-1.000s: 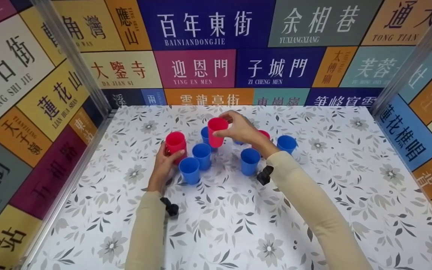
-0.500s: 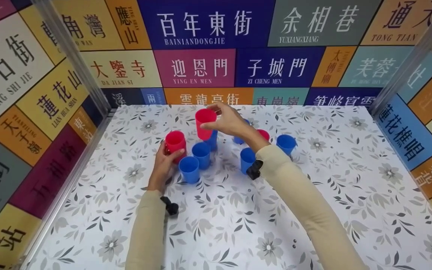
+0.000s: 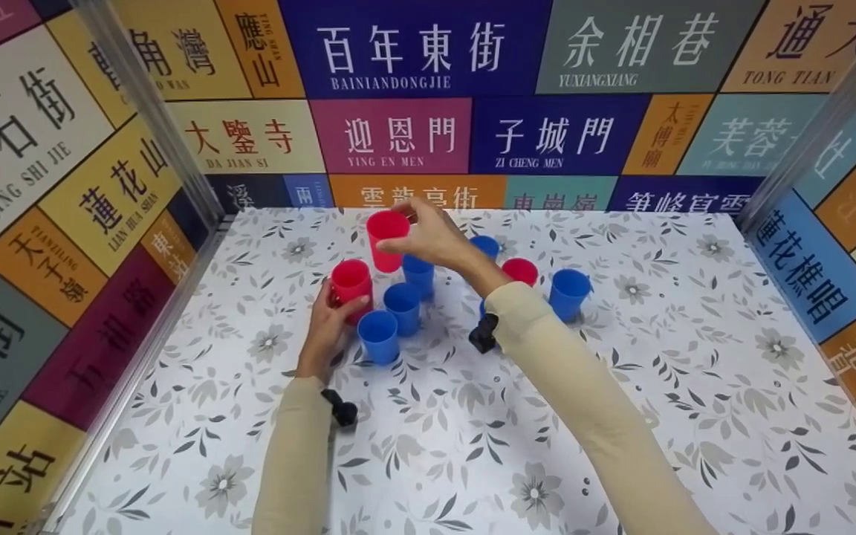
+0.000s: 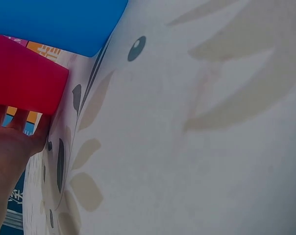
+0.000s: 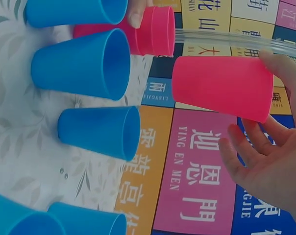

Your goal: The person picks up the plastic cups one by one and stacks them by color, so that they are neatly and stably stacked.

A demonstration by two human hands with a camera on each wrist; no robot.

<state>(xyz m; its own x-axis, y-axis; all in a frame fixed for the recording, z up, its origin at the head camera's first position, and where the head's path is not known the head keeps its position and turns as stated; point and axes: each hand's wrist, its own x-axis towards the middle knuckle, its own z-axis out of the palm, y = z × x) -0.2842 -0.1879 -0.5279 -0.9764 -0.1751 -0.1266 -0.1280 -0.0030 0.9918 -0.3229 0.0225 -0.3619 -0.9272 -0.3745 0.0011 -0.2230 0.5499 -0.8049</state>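
Observation:
My left hand (image 3: 322, 331) grips a stack of nested red cups (image 3: 354, 288), upright on the table at the left end of a row of blue cups. The right wrist view shows more than one rim along this stack (image 5: 158, 32). Up in the air, behind and slightly right of the stack, my right hand (image 3: 434, 236) holds a single red cup (image 3: 387, 244) near its rim, thumb on one side and fingers on the other. That cup (image 5: 219, 85) hangs apart from the stack. Three blue cups, near (image 3: 378, 340), middle (image 3: 402, 310) and far (image 3: 419, 279), stand beside the stack.
Right of my right forearm stand another red cup (image 3: 519, 272) and a blue cup (image 3: 569, 293). One blue cup (image 3: 484, 247) is further back, and another is mostly hidden by the right wrist. A sign-printed wall (image 3: 391, 134) closes off the table's (image 3: 428, 446) far edge.
My right hand has carried the red cup left and up, from over the far blue cup to just behind the red stack. My left hand has kept its grip in place.

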